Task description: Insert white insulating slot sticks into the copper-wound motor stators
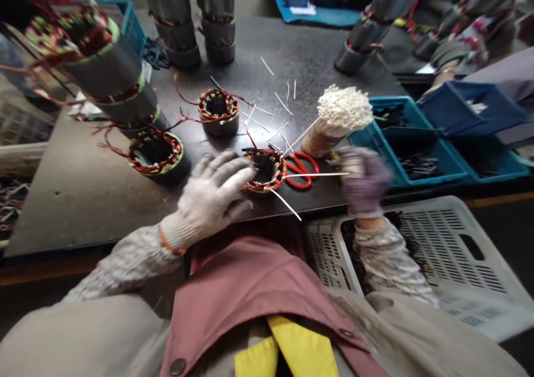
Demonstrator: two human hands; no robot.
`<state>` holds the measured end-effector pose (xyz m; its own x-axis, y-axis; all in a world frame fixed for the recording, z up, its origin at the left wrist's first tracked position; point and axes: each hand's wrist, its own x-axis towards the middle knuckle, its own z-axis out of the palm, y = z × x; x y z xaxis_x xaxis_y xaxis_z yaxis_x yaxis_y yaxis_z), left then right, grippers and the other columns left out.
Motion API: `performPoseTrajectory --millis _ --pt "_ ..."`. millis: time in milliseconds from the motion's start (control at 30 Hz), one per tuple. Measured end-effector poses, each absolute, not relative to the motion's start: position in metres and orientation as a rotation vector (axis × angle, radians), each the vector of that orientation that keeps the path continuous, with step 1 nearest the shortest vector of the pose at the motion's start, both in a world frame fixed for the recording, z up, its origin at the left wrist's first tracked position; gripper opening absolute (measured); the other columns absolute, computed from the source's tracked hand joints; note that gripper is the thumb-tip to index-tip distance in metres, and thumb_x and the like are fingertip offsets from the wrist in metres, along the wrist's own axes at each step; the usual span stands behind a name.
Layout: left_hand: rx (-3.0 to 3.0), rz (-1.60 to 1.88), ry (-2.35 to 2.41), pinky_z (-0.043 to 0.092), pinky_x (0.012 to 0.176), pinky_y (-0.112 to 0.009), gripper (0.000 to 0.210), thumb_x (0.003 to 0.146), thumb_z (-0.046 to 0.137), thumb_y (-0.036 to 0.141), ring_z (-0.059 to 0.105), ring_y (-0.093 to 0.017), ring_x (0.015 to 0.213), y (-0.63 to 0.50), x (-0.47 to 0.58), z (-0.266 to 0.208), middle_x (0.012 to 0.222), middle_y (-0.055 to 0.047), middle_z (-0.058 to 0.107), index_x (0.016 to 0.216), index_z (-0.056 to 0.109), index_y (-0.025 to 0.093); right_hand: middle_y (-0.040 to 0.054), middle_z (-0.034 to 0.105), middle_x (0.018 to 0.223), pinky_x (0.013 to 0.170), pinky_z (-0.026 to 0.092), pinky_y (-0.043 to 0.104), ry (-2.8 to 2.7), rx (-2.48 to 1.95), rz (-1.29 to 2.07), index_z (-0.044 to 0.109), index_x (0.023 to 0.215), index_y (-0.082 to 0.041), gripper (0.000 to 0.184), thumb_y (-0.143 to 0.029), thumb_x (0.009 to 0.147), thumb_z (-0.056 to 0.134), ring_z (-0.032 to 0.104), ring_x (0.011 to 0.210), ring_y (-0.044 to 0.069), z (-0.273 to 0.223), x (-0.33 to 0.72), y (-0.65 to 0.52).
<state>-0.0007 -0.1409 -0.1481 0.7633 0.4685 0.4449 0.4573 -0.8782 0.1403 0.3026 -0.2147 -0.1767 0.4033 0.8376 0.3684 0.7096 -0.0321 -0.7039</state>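
Note:
A motor stator (266,171) with copper windings stands on the table in front of me. White lacing cords (286,203) stick out from its winding. My left hand (214,191), in a whitish glove, rests at the stator's left side, fingers stretched out. Right of the stator, my right hand (364,179), blurred in a purple and grey glove, is closed on the end of a white cord (317,174) pulled straight from the winding. Red-handled scissors (303,170) lie under that cord. Behind them stands a thick bundle of white cords (344,110) in a round holder (319,138).
Two more stators (219,113) (156,154) stand at left, near tall stacks of stators (120,96). Loose cord pieces (283,103) litter the table (308,49). Blue bins (417,149) and a grey crate (454,254) are at right. A co-worker's gloved hand (450,54) shows far right.

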Motion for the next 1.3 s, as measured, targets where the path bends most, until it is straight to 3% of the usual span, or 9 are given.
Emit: performPoseTrajectory --millis 100,200,267,367,433,600,867,1067,1300 --pt "3.029 0.497 0.698 0.041 0.106 -0.056 0.040 0.088 0.064 0.032 0.053 -0.034 0.130 -0.129 0.022 -0.170 0.131 -0.010 0.067 0.127 0.065 0.025 0.0182 0.065 0.127 0.099 0.050 0.047 -1.795 -2.273 0.250 0.060 0.127 -0.013 0.041 -0.024 0.088 0.052 0.062 0.116 0.032 -0.193 0.291 -0.187" --pt "3.056 0.447 0.684 0.049 0.094 -0.050 0.035 0.089 0.063 0.033 0.059 -0.033 0.119 -0.124 0.032 -0.185 0.120 -0.010 0.072 0.123 0.068 0.025 0.0209 0.061 0.133 0.090 0.052 0.045 -2.158 -2.491 0.329 0.042 0.148 -0.014 0.064 -0.024 0.086 0.055 0.063 0.115 0.035 -0.188 0.275 -0.159" --pt "3.062 0.498 0.674 0.051 0.090 -0.049 0.036 0.090 0.063 0.035 0.060 -0.032 0.114 -0.129 0.027 -0.189 0.118 -0.011 0.072 0.123 0.068 0.024 0.0202 0.066 0.124 0.082 0.054 0.041 -2.261 -2.559 0.392 0.041 0.148 -0.015 0.072 -0.027 0.080 0.063 0.067 0.107 0.035 -0.180 0.275 -0.158" --pt "3.020 0.608 0.717 0.051 0.088 -0.047 0.036 0.089 0.063 0.037 0.060 -0.031 0.111 -0.140 0.015 -0.191 0.117 -0.010 0.073 0.124 0.068 0.026 0.0167 0.074 0.099 0.072 0.054 0.038 -2.212 -2.633 0.405 0.054 0.136 -0.015 0.058 -0.031 0.081 0.062 0.072 0.088 0.033 -0.181 0.286 -0.187" --pt "2.965 0.679 0.746 0.050 0.090 -0.046 0.035 0.089 0.063 0.038 0.060 -0.029 0.110 -0.143 0.010 -0.194 0.117 -0.008 0.073 0.122 0.069 0.028 0.0149 0.074 0.094 0.072 0.054 0.037 -2.163 -2.489 0.321 0.058 0.130 -0.014 0.049 -0.029 0.083 0.058 0.072 0.084 0.030 -0.190 0.289 -0.220" --pt "2.871 0.762 0.732 0.049 0.093 -0.046 0.031 0.089 0.063 0.039 0.059 -0.028 0.111 -0.140 0.009 -0.203 0.119 -0.006 0.073 0.117 0.071 0.028 0.0129 0.071 0.111 0.084 0.055 0.035 -2.143 -1.916 0.086 0.062 0.125 -0.016 0.043 -0.026 0.084 0.054 0.069 0.101 0.025 -0.203 0.261 -0.281" --pt "2.828 0.786 0.739 0.048 0.094 -0.045 0.029 0.090 0.061 0.041 0.060 -0.027 0.109 -0.140 0.011 -0.203 0.117 -0.007 0.073 0.112 0.073 0.025 0.0136 0.071 0.112 0.069 0.049 0.029 -2.301 -2.068 -0.016 0.062 0.130 -0.016 0.046 -0.028 0.087 0.055 0.068 0.091 0.024 -0.175 0.235 -0.261" --pt "2.862 0.806 0.694 0.050 0.092 -0.044 0.029 0.089 0.063 0.041 0.061 -0.027 0.109 -0.138 0.008 -0.201 0.117 -0.006 0.074 0.113 0.073 0.026 0.0117 0.074 0.111 0.080 0.055 0.032 -2.185 -1.976 0.050 0.064 0.127 -0.015 0.045 -0.027 0.085 0.054 0.071 0.096 0.025 -0.193 0.250 -0.267" --pt "2.892 0.798 0.553 0.051 0.095 -0.045 0.026 0.089 0.064 0.035 0.063 -0.025 0.108 -0.122 0.007 -0.199 0.116 -0.005 0.074 0.112 0.073 0.026 0.0133 0.074 0.111 0.076 0.057 0.033 -2.020 -2.138 -0.029 0.066 0.125 -0.016 0.045 -0.026 0.082 0.058 0.072 0.093 0.026 -0.186 0.256 -0.263"
